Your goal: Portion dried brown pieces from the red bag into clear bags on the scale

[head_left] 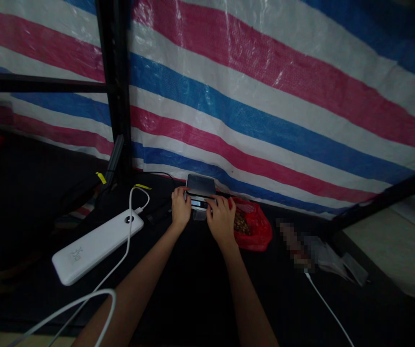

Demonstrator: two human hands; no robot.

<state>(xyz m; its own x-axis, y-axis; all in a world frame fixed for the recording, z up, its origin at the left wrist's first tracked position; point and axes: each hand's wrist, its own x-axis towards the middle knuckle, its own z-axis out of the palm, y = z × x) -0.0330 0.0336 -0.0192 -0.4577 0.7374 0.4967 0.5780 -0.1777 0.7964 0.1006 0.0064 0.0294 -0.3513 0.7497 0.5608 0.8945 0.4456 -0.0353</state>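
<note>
Dark tabletop: small scale [201,192], grey platform, lit display; both hands [202,214] gripping its sides

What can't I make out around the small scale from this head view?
- Scale readout: too small and partly covered by the fingers.
- Red bag contents: too dim to identify.
- Patch right of the bag: blurred.
- Left hand and right hand grip: unclear.

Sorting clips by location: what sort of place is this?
Probably a makeshift stall or shelter: a striped tarp hangs on a black metal frame, and both hands rest on a small scale on a dark surface.
</note>
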